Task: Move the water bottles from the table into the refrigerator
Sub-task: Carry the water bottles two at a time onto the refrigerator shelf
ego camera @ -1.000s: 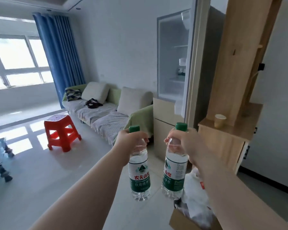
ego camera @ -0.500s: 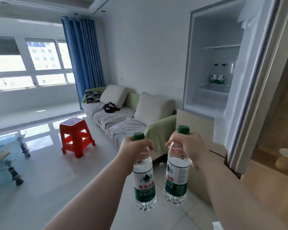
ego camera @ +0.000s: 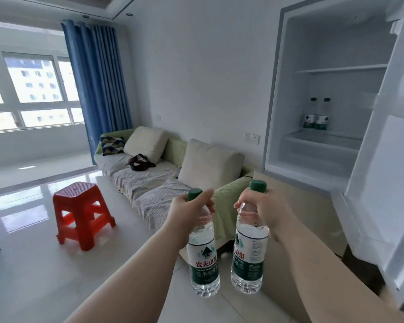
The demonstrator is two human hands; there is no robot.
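Facing a living room, the head view takes in a pale tiled floor (ego camera: pixel 33 276) in the foreground and a white wall behind. At right stands the refrigerator (ego camera: pixel 331 159), its upper compartment open, with the opened door (ego camera: pixel 387 194) running down the right edge of the view. Inside, one shelf (ego camera: pixel 341 69) crosses the upper part of the compartment; on a lower ledge two stored bottles (ego camera: pixel 315 116) stand upright, side by side and touching or nearly so. Against the wall at centre is a green sofa (ego camera: pixel 154 183) bearing two cream cushions (ego camera: pixel 208 164), a patterned pillow (ego camera: pixel 111 145) and a dark bundle (ego camera: pixel 139 162). A blue curtain (ego camera: pixel 98 85) hangs beside the window (ego camera: pixel 30 89) at left. A red plastic stool (ego camera: pixel 82 213) stands on the floor in front of the sofa, well apart from the refrigerator.

Both bare forearms reach forward from the bottom edge. The left hand (ego camera: pixel 189 212) is closed around the neck of the left water bottle (ego camera: pixel 204 259), just under its green cap. The right hand (ego camera: pixel 259 213) grips the neck of the right water bottle (ego camera: pixel 248 255) likewise. Both bottles hang roughly upright in the air, near each other but apart, below and left of the open compartment, outside the refrigerator.
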